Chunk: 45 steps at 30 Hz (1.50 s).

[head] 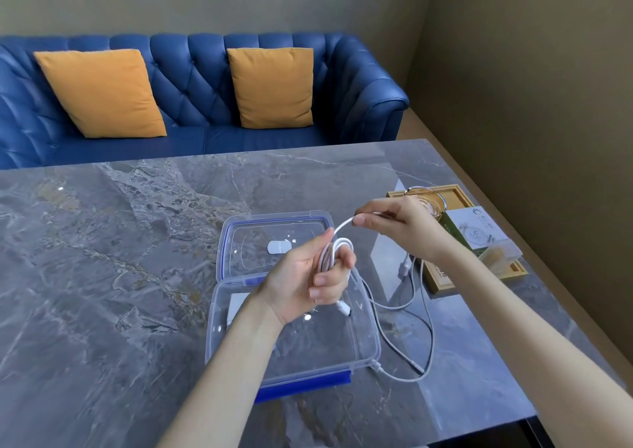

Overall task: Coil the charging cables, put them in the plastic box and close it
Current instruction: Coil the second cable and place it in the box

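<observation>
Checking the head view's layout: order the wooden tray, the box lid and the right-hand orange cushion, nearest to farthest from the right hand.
From the right hand:
1. Wooden tray, just behind it, on the right.
2. Box lid, to its left.
3. Orange cushion, far back on the sofa.

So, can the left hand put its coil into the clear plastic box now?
Probably yes: the left hand holds the white cable coil right above the open clear plastic box, lid folded back. But the right hand holds its uncoiled end.

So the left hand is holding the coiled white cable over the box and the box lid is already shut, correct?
Not quite. The head view shows the left hand holding the coiled white cable over the plastic box, but the lid is open, lying flat behind the box.
</observation>
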Each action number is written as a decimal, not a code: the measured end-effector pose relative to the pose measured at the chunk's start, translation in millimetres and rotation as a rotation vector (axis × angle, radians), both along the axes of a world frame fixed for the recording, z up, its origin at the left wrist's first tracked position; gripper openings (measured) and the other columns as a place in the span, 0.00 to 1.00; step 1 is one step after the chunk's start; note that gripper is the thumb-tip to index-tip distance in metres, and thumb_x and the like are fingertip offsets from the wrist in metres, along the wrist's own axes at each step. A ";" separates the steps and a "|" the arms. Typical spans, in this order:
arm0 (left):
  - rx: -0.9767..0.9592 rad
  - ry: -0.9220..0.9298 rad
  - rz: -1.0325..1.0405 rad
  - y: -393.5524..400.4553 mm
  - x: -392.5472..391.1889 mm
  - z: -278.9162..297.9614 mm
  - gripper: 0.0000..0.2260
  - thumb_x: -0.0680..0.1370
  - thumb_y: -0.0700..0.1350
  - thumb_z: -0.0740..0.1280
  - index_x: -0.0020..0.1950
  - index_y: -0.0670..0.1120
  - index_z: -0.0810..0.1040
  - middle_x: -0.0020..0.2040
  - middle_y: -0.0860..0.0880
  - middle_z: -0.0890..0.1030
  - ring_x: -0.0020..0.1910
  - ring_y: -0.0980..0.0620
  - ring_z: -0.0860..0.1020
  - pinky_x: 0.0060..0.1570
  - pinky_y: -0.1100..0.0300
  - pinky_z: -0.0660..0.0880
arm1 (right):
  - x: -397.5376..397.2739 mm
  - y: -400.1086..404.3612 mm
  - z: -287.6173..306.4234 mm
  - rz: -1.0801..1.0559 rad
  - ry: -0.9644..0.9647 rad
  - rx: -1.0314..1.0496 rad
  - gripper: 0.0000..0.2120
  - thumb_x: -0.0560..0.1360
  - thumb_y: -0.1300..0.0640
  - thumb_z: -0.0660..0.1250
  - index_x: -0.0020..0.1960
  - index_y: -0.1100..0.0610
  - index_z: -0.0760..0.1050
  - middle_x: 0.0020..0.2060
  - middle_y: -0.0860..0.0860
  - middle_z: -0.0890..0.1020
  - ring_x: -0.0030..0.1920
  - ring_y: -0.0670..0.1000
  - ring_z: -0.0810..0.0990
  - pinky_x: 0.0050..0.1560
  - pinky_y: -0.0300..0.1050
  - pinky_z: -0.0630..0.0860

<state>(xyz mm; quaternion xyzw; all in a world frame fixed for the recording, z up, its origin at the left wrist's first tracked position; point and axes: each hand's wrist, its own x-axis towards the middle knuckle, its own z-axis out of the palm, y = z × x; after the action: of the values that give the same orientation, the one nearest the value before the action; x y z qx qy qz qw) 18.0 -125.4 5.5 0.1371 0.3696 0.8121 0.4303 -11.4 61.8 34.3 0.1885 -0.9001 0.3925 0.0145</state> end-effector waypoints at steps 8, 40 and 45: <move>-0.107 -0.159 0.246 16.1 8.0 10.0 0.17 0.79 0.47 0.51 0.41 0.40 0.74 0.21 0.53 0.69 0.19 0.58 0.66 0.21 0.67 0.63 | 1.4 7.3 -17.1 -0.086 -0.035 -0.221 0.09 0.74 0.56 0.67 0.44 0.61 0.81 0.27 0.48 0.73 0.28 0.42 0.65 0.29 0.31 0.61; -0.501 0.286 0.251 9.6 -0.3 -14.1 0.22 0.80 0.51 0.49 0.39 0.40 0.75 0.23 0.44 0.74 0.18 0.53 0.68 0.22 0.64 0.65 | 26.3 -16.4 10.6 0.122 0.237 0.275 0.14 0.72 0.45 0.63 0.43 0.54 0.81 0.33 0.47 0.77 0.32 0.48 0.73 0.34 0.48 0.73; -0.341 0.086 0.142 8.0 6.8 2.2 0.27 0.76 0.58 0.48 0.31 0.40 0.72 0.16 0.51 0.65 0.14 0.55 0.63 0.18 0.66 0.61 | 36.6 -21.7 -13.4 0.076 0.092 0.041 0.13 0.77 0.49 0.60 0.54 0.56 0.76 0.35 0.46 0.79 0.36 0.42 0.76 0.38 0.35 0.70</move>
<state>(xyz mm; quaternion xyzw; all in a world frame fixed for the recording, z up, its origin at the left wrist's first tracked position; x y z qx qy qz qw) 24.9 -117.4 7.6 0.0703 0.5287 0.7593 0.3729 25.2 40.1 20.8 0.2405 -0.8985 0.3653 0.0372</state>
